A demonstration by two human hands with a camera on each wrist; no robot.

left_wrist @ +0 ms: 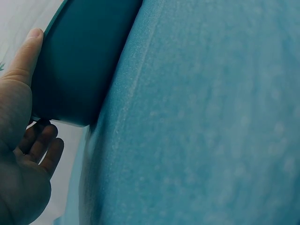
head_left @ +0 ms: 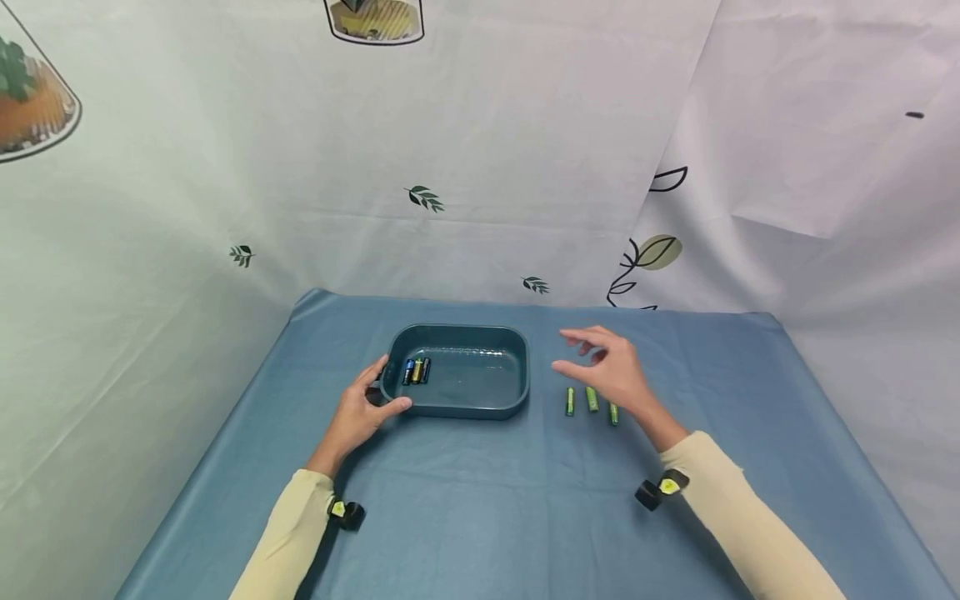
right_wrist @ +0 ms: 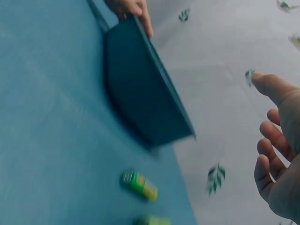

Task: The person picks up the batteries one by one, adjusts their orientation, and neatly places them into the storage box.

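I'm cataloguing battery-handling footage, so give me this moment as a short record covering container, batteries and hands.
container: dark teal rectangular dish with rounded corners, on a blue cloth
inside: three small cylindrical batteries, the middle one yellowish, at the dish's left end
outside: three green cylindrical batteries, right of the dish
left hand: grips the dish's left end
right hand: near the green batteries, holding nothing

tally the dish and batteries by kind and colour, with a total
Glossy dark teal rectangular dish: 1
Small cylindrical batteries in dark or gold tones, inside the dish: 3
Small green cylindrical batteries, on the blue cloth: 3
Total visible: 7
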